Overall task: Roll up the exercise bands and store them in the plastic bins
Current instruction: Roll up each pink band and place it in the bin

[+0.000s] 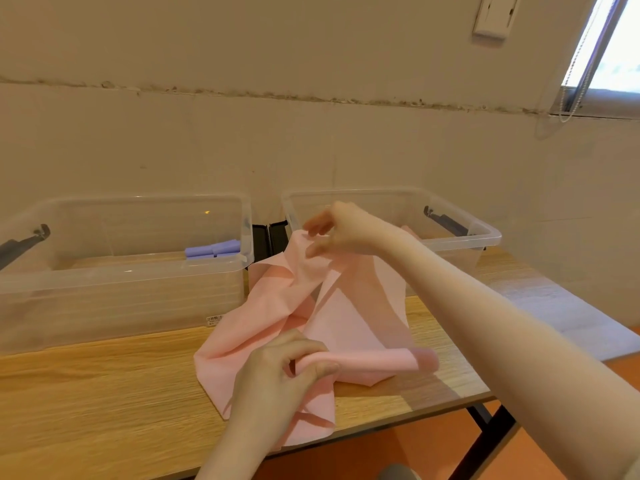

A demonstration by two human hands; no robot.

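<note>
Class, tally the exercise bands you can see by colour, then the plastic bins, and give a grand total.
Pink exercise band, unrolled on the table, held by both hands: 1
Purple rolled bands, in the left bin: 2, as far as can be told
Clear plastic bins, left bin and right bin: 2
Total: 5

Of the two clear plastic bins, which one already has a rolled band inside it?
The left bin: a rolled purple band lies inside at its right end. The right bin shows no roll.
</note>
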